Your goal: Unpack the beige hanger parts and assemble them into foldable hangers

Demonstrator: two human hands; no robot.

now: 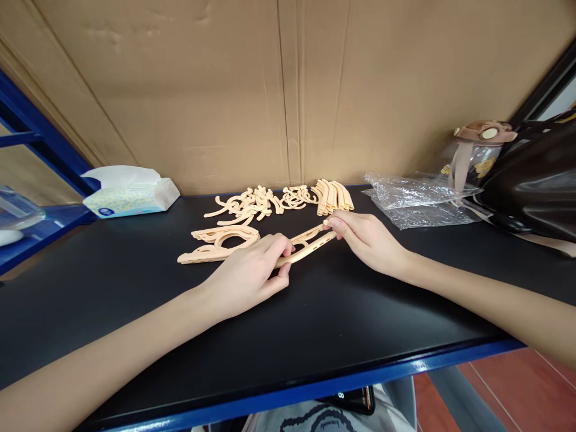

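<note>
My left hand (pixel 256 273) is closed on a pale, slotted frame piece (pixel 310 248), thumb below and fingers above. At the frame's right end, my right hand (pixel 366 240) pinches a small pale piece (pixel 326 223) against it; the fingertips cover most of that piece. To the left of my left hand, flat pale parts with a round opening (pixel 225 240) lie on the black table. Behind the hands is a heap of small curved pale pieces (pixel 252 204), and beside it a row of longer curved slats (pixel 333 196).
A tissue pack (pixel 130 192) sits at the back left. Crinkled clear plastic bags (pixel 414 201) lie at the right, near a drinking bottle (pixel 479 153) and a dark bag (pixel 535 174). Cardboard (pixel 202 90) stands behind the table, whose front edge (pixel 315 384) is blue.
</note>
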